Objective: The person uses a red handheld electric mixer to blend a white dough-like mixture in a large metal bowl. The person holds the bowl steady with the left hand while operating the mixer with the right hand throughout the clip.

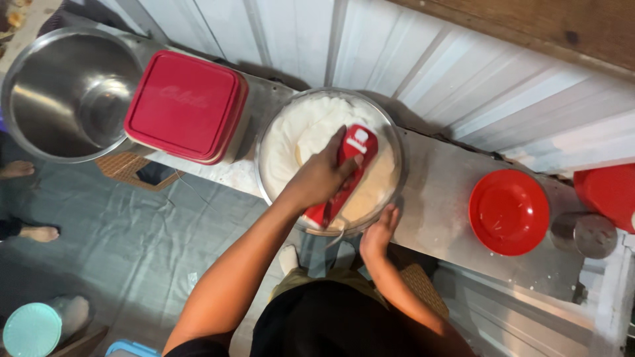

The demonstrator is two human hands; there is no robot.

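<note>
Whipping is the step in hand, I judge: my left hand (321,177) is closed around the red hand mixer (344,175), holding it over the glass bowl (395,142) of pale cream (297,132), while my right hand (378,233) curls its fingers against the bowl's near rim to steady it. The mixer sits right under the left palm, its body running back toward me and its beaters hidden below. The cream spreads beneath and beyond that hand. I reckon the next move calls for a firm hold on the rim and the beaters kept low in the cream. Left of the left hand sit a red-lidded container (185,106) and a steel bowl (40,73); right of the right hand, well apart on the desk (440,192), a red plate (508,211).
</note>
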